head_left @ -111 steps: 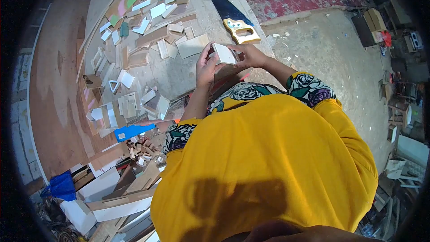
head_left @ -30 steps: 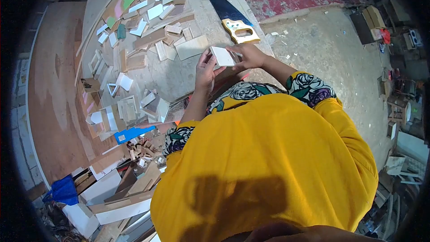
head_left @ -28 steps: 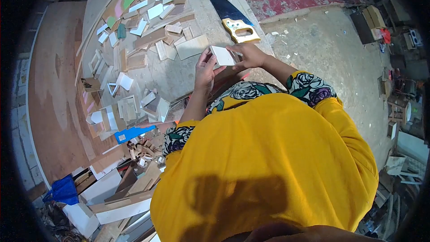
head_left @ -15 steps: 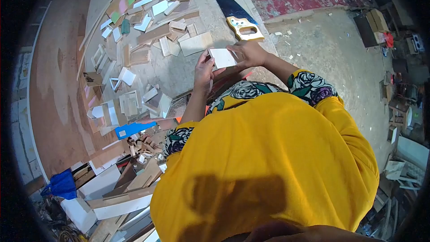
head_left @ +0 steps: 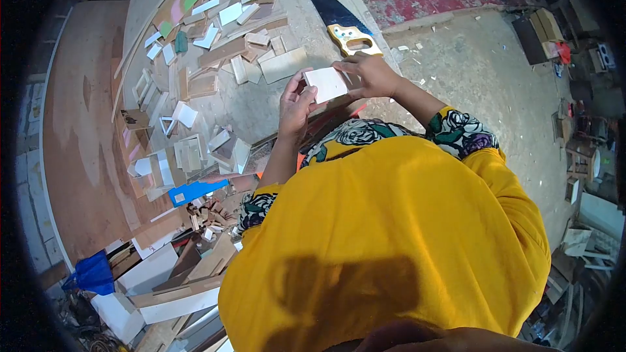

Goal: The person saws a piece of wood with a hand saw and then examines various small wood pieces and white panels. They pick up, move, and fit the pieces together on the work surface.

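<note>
The small white panel (head_left: 325,84) is held in the air above the worktop (head_left: 274,101), pinched at its edges by 2 hands; left hand (head_left: 295,103) and right hand (head_left: 370,75) both closed on it (fingertip grip only); it could slip onto the offcuts (head_left: 228,58), or the saw (head_left: 339,19) nearby could nick a wrist.

Counted: two hands, left hand (head_left: 295,105) and right hand (head_left: 369,75); one white square board (head_left: 325,84); one handsaw (head_left: 340,23); one blue plastic piece (head_left: 193,190); one workbench (head_left: 267,107); offcuts too many to count.
</note>
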